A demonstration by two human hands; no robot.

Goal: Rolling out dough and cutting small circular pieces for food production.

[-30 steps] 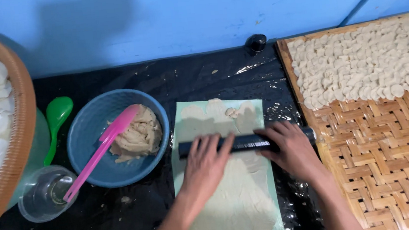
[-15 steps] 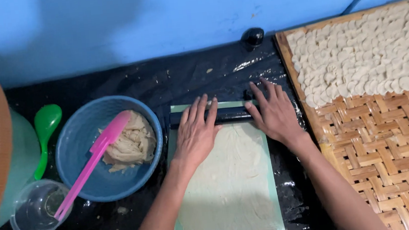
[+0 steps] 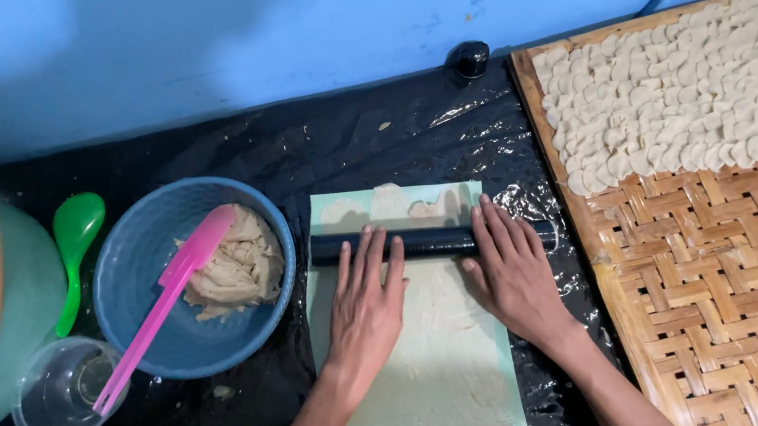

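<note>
Black rolling pin [image 3: 419,242] lies crosswise near far end of dough sheet [image 3: 431,365] on pale green mat [image 3: 323,211]. Left hand [image 3: 365,307] and right hand [image 3: 515,274] flat, fingers spread, pressing on pin, clasping nothing. Best: even pressure both palms, pin kept square to mat. Left of pin: blue bowl [image 3: 128,302] with dough lump [image 3: 236,264], pink spatula [image 3: 161,308]. Right of pin: woven tray [image 3: 730,300] with cut pieces [image 3: 674,101].

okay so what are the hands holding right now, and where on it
Neither hand grips anything. The left hand and right hand lie flat, fingers pressing on the middle of the dark rolling pin across the dough sheet.
</note>
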